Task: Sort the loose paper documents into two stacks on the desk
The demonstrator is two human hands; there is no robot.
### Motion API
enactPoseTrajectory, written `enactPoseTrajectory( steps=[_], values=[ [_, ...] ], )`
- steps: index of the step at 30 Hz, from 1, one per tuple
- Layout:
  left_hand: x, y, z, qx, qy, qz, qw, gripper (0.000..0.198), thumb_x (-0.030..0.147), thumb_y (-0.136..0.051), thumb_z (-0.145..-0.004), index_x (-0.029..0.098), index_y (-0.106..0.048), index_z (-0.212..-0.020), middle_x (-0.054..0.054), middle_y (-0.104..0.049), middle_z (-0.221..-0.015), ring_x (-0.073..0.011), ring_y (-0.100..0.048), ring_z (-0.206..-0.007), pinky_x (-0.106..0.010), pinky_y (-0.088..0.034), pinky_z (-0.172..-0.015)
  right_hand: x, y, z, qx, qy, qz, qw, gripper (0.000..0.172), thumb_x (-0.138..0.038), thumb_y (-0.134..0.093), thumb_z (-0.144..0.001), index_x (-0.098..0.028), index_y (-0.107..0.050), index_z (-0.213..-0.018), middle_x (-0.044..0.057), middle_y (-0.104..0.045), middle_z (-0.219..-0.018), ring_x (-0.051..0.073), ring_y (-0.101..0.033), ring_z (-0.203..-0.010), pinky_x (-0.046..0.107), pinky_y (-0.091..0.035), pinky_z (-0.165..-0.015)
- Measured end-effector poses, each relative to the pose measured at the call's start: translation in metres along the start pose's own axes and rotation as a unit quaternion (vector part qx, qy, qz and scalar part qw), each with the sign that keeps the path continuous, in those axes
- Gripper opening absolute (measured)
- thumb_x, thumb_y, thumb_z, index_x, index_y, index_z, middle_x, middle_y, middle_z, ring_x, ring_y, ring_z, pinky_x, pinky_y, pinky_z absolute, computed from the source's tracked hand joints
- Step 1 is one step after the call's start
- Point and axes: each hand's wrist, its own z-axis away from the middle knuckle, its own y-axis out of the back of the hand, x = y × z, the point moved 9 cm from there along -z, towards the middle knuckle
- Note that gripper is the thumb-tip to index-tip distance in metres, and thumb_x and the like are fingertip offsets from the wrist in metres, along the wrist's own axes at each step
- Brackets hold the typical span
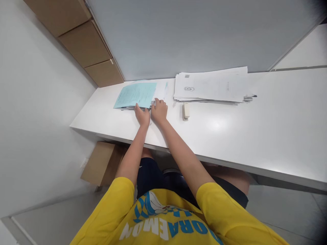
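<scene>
A stack of papers with a pale teal sheet (136, 94) on top lies at the left part of the white desk. My left hand (143, 116) is at the near edge of this stack, fingers and thumb closed on its lower edge. Close beside it, my right hand (160, 110) has its fingers curled over the white sheets (160, 89) that stick out to the right of the teal one. Its fingertips are partly hidden, so their exact grip is hard to see. A cream stapler (186, 111) lies apart from both hands, to the right.
A thick pile of white printed sheets (212, 85) lies behind the stapler, with uneven edges. The white desk (255, 132) meets a grey panel (191, 37) at the back. Cardboard boxes (85, 44) stand at the back left; another box (98, 163) is below the desk.
</scene>
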Motion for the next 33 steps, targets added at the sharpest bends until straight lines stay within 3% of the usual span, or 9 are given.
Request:
enactPoseTrajectory(
  steps=[4, 10, 14, 17, 19, 25, 29, 31, 33],
  values=[
    [0.0, 0.0, 0.0, -0.002, 0.0, 0.001, 1.0, 0.067, 0.02, -0.051, -0.091, 0.015, -0.029, -0.154, -0.012, -0.035, -0.162, -0.0209, -0.024, -0.154, -0.037, -0.027, -0.125, 0.001, -0.008, -0.001, 0.009, -0.013, -0.085, 0.996, 0.051, -0.029, -0.034, -0.097, -0.012, -0.046, -0.144, 0.018, -0.056, -0.135, 0.029, -0.051, -0.125, 0.042, -0.037, -0.106],
    [0.003, 0.006, 0.003, 0.011, 0.008, 0.014, 1.0, 0.071, 0.014, -0.05, -0.09, 0.011, -0.025, -0.156, -0.014, -0.028, -0.165, -0.0223, -0.015, -0.156, -0.039, -0.021, -0.128, 0.01, -0.026, -0.009, -0.028, -0.033, -0.242, 0.969, 0.045, -0.03, -0.034, -0.097, -0.015, -0.057, -0.133, 0.014, -0.06, -0.138, 0.021, -0.055, -0.127, 0.036, -0.042, -0.108],
    [0.006, 0.012, 0.005, 0.025, 0.006, 0.035, 0.999, 0.071, 0.01, -0.047, -0.089, 0.006, -0.022, -0.156, -0.016, -0.022, -0.166, -0.0207, -0.009, -0.157, -0.036, -0.018, -0.128, 0.012, -0.039, -0.011, -0.062, -0.069, -0.38, 0.92, 0.034, -0.036, -0.047, -0.091, -0.018, -0.069, -0.108, 0.009, -0.072, -0.107, 0.019, -0.067, -0.097, 0.034, -0.052, -0.089],
    [0.007, 0.015, 0.007, 0.024, 0.005, 0.052, 0.998, 0.069, 0.007, -0.042, -0.088, 0.004, -0.025, -0.155, -0.016, -0.025, -0.165, -0.0185, -0.009, -0.157, -0.033, -0.019, -0.127, 0.011, -0.05, -0.007, -0.093, -0.127, -0.463, 0.872, 0.027, -0.034, -0.054, -0.084, -0.016, -0.071, -0.094, 0.004, -0.069, -0.079, 0.015, -0.064, -0.07, 0.028, -0.052, -0.069],
    [0.005, 0.017, 0.008, 0.025, 0.018, 0.059, 0.998, 0.069, 0.005, -0.041, -0.087, 0.008, -0.028, -0.155, -0.013, -0.028, -0.165, -0.0173, -0.011, -0.156, -0.034, -0.021, -0.127, 0.009, -0.051, -0.005, -0.097, -0.146, -0.487, 0.856, 0.022, -0.031, -0.056, -0.08, -0.015, -0.07, -0.088, 0.002, -0.066, -0.071, 0.013, -0.061, -0.063, 0.025, -0.049, -0.062],
    [0.003, 0.022, 0.012, 0.014, 0.04, 0.149, 0.988, 0.066, 0.008, -0.042, -0.088, 0.014, -0.034, -0.154, -0.01, -0.03, -0.165, -0.0191, -0.021, -0.154, -0.033, -0.026, -0.125, 0.006, -0.045, -0.002, -0.095, -0.123, -0.47, 0.869, 0.016, -0.032, -0.059, -0.076, -0.019, -0.066, -0.072, -0.001, -0.061, -0.058, 0.014, -0.058, -0.059, 0.026, -0.048, -0.062],
    [0.003, 0.043, 0.02, 0.07, 0.061, 0.212, 0.973, 0.08, 0.009, -0.045, -0.087, 0.009, -0.012, -0.16, -0.011, -0.011, -0.169, -0.0184, -0.012, -0.156, -0.03, -0.015, -0.127, 0.007, -0.035, -0.002, -0.073, -0.106, -0.463, 0.877, 0.015, -0.031, -0.059, -0.074, -0.019, -0.068, -0.068, -0.001, -0.061, -0.056, 0.015, -0.057, -0.06, 0.028, -0.047, -0.066],
    [-0.004, 0.059, 0.038, 0.091, 0.089, 0.235, 0.964, 0.084, 0.013, -0.045, -0.089, 0.008, -0.001, -0.161, -0.013, -0.003, -0.17, -0.0197, -0.008, -0.157, -0.032, -0.012, -0.127, 0.007, -0.022, 0.003, -0.067, -0.099, -0.46, 0.88, 0.016, -0.031, -0.06, -0.074, -0.019, -0.068, -0.066, 0.0, -0.062, -0.057, 0.016, -0.058, -0.062, 0.029, -0.047, -0.068],
    [-0.014, 0.079, 0.073, 0.092, 0.083, 0.247, 0.961, 0.086, 0.02, -0.046, -0.092, 0.009, 0.004, -0.161, -0.013, 0.001, -0.17, -0.0216, -0.005, -0.157, -0.035, -0.011, -0.128, 0.009, -0.003, 0.021, -0.06, -0.098, -0.462, 0.879, 0.019, -0.034, -0.06, -0.074, -0.019, -0.068, -0.065, 0.0, -0.062, -0.058, 0.016, -0.058, -0.063, 0.03, -0.048, -0.068]
  ],
)
